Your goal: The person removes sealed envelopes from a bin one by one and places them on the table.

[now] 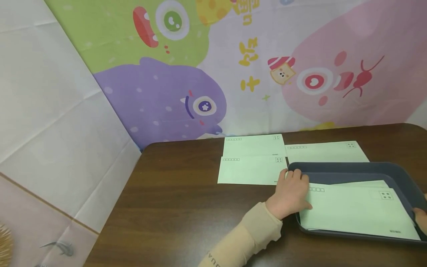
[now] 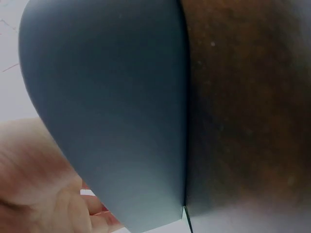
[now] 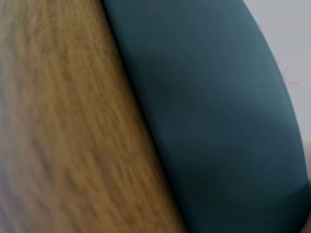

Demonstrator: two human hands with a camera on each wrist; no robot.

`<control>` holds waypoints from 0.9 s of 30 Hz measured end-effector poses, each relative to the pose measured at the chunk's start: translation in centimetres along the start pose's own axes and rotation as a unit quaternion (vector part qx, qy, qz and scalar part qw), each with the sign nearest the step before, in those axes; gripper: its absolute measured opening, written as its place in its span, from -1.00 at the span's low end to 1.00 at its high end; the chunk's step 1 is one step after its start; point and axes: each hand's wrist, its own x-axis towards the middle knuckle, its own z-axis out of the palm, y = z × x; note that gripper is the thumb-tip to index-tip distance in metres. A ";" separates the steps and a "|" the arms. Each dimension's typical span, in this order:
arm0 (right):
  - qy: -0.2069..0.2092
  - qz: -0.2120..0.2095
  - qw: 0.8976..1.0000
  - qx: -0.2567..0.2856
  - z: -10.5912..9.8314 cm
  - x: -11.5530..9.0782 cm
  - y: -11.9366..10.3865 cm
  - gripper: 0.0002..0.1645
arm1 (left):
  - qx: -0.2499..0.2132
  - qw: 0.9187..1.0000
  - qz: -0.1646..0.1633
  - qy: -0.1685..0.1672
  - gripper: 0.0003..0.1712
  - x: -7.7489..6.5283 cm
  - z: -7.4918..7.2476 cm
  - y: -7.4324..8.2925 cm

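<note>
A dark grey tray (image 1: 340, 167) with a raised rim sits at the right of the table, and a stack of pale envelopes (image 1: 357, 211) lies in it. My left hand (image 1: 291, 193) grips the tray's left side, thumb inside over the envelopes, fingers at the rim. In the left wrist view the tray's outer wall (image 2: 116, 107) fills the middle, the hand (image 2: 39, 174) beside it. At the head view's right edge my right hand (image 1: 421, 218) holds the tray's right side, thumb over the rim; most of that hand is cut off. The right wrist view shows mainly the tray's wall (image 3: 209, 111).
Behind the tray lies one envelope (image 1: 323, 152), partly covered by its far rim. Two more, a rear envelope (image 1: 253, 146) and a front envelope (image 1: 250, 170), lie to its left. The brown wooden table (image 1: 186, 207) meets a cartoon-printed cloth (image 1: 160, 100) at the back.
</note>
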 end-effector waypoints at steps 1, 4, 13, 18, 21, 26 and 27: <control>0.005 -0.008 1.000 0.002 0.0 0.0 0.0 -0.50 | -0.002 1.000 0.000 0.005 -0.27 0.0 0.0 0.0; 0.007 -0.022 1.000 0.011 0.0 -0.1 0.1 -0.52 | -0.009 1.000 0.003 0.016 -0.25 0.0 0.0 0.1; 0.003 0.006 1.000 0.003 0.0 0.0 0.1 -0.44 | -0.022 0.999 0.028 0.041 -0.29 0.1 0.0 0.1; 0.006 0.001 1.000 0.009 0.1 0.0 0.1 -0.44 | -0.061 0.997 0.034 0.027 -0.33 0.2 -0.2 -0.4; 0.000 0.001 1.000 0.011 0.0 0.0 0.1 -0.41 | -0.090 0.995 0.032 0.024 -0.41 0.3 -0.2 -0.6; -0.005 0.020 1.000 0.010 0.0 0.0 -0.1 -0.40 | -0.115 0.993 0.024 0.031 -0.50 0.4 -0.2 -0.8; -0.001 0.018 1.000 0.009 0.0 0.0 -0.1 -0.40 | -0.120 0.992 0.021 0.029 -0.50 0.4 -0.2 -0.8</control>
